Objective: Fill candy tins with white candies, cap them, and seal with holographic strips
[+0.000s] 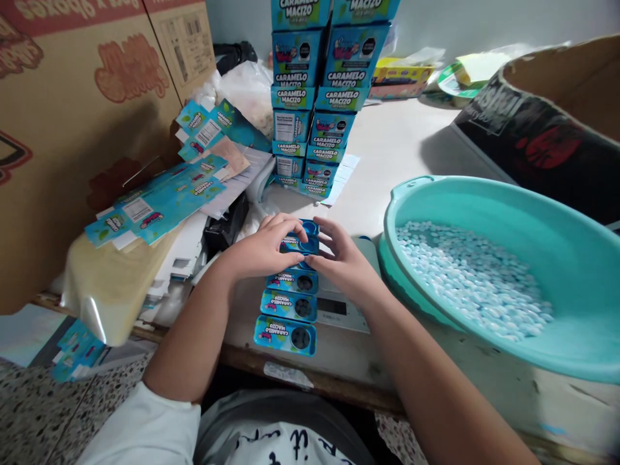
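A row of small blue candy tins point(289, 305) runs away from the table's front edge, each with "CARAMELO" lettering and a round window at its right end. Over the far end of this row, my left hand point(266, 244) curves in from the left, its thumb and fingertips on a tin. My right hand point(345, 258) faces it from the right, fingers bent and thumb at the same tin point(301, 243). The two thumbs almost meet. The fingers partly cover the far tins. Beneath my right hand lies a pale scale point(352, 318) with a small dark display.
On the right stands a turquoise basin point(578, 329) with many pale blue candies point(465, 278); a black carton point(542, 129) is behind it. Tall stacks of blue boxes point(334, 97) rise at the back. Flat blue cartons point(165, 197) and a large cardboard box point(87, 129) occupy the left.
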`<state>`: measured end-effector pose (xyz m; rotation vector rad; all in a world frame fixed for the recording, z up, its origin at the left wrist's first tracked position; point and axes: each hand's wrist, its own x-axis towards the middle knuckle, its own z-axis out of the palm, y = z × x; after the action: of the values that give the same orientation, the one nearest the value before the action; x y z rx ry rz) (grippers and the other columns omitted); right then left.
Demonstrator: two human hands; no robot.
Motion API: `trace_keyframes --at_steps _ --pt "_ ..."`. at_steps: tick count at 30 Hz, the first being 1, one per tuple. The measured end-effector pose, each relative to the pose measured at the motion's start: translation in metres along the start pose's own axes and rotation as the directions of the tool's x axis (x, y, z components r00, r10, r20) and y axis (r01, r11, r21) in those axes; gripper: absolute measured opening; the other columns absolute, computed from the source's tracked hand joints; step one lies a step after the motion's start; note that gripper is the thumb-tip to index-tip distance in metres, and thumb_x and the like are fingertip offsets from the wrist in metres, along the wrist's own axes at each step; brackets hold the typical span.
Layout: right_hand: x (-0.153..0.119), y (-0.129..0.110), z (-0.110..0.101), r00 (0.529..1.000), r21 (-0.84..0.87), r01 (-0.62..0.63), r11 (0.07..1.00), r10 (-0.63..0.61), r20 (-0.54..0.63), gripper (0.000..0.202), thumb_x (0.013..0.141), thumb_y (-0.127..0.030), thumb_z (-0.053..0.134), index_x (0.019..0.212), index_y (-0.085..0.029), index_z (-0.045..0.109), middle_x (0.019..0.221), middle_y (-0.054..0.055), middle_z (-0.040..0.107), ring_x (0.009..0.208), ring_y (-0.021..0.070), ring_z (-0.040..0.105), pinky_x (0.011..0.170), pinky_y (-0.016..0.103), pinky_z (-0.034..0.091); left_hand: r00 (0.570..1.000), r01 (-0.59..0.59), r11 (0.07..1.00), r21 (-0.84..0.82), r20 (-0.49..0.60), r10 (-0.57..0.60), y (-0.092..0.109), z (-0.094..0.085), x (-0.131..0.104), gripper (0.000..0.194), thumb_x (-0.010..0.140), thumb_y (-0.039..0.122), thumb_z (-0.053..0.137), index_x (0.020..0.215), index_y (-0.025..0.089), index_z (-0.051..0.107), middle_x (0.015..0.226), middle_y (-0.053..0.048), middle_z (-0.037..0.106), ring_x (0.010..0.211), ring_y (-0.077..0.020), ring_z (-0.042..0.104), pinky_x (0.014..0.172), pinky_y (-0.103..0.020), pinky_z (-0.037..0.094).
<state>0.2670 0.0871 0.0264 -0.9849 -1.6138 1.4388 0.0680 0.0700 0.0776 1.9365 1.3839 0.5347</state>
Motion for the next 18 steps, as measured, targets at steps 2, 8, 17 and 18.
trace_keyframes --at_steps 2,8,17,18 --pt "-0.0006 -0.0020 0.0032 1.000 0.001 -0.016 1.000 0.016 -0.004 0.067 0.077 -0.023 0.070 0.141 -0.027 0.051 0.146 0.012 0.059 0.141 0.0310 0.052 0.107 0.049 0.056 1.000 -0.003 1.000 0.000 -0.009 0.003 0.0005 0.0016 0.0004 0.019 0.081 0.025 0.066 0.099 0.029 0.060 0.133 -0.003 0.057 0.142 -0.0257 0.043 0.118 -0.044 0.039" --pt "0.0011 0.0001 0.0098 0.997 0.099 -0.061 0.993 0.064 -0.030 0.068 0.071 -0.016 0.067 0.136 -0.027 0.053 0.144 0.012 0.060 0.133 0.0295 0.058 0.105 0.048 0.056 0.999 0.035 0.999 0.008 0.009 -0.035 0.0039 0.0017 0.0027 0.021 0.079 0.022 0.067 0.098 0.029 0.062 0.130 -0.003 0.056 0.140 -0.0270 0.043 0.118 -0.044 0.038" --pt "0.0057 0.0050 0.0061 0.997 0.166 -0.080 0.983 0.077 0.028 0.074 0.066 -0.014 0.068 0.137 -0.029 0.049 0.143 0.010 0.060 0.129 0.0281 0.059 0.104 0.046 0.055 0.999 0.019 1.000 -0.010 -0.038 -0.019 0.0010 0.0019 0.0038 0.028 0.079 0.025 0.069 0.106 0.029 0.067 0.128 -0.003 0.061 0.137 -0.0273 0.048 0.119 -0.044 0.039" --pt "0.0052 0.0048 0.0062 0.998 0.151 -0.070 0.986 0.069 0.011 0.074 0.066 -0.015 0.069 0.137 -0.029 0.050 0.143 0.010 0.060 0.134 0.0289 0.056 0.108 0.047 0.053 0.996 0.025 0.999 -0.031 -0.086 -0.028 0.0002 0.0029 0.0041 0.025 0.081 0.027 0.068 0.105 0.027 0.067 0.124 -0.003 0.064 0.132 -0.0273 0.053 0.115 -0.044 0.042"
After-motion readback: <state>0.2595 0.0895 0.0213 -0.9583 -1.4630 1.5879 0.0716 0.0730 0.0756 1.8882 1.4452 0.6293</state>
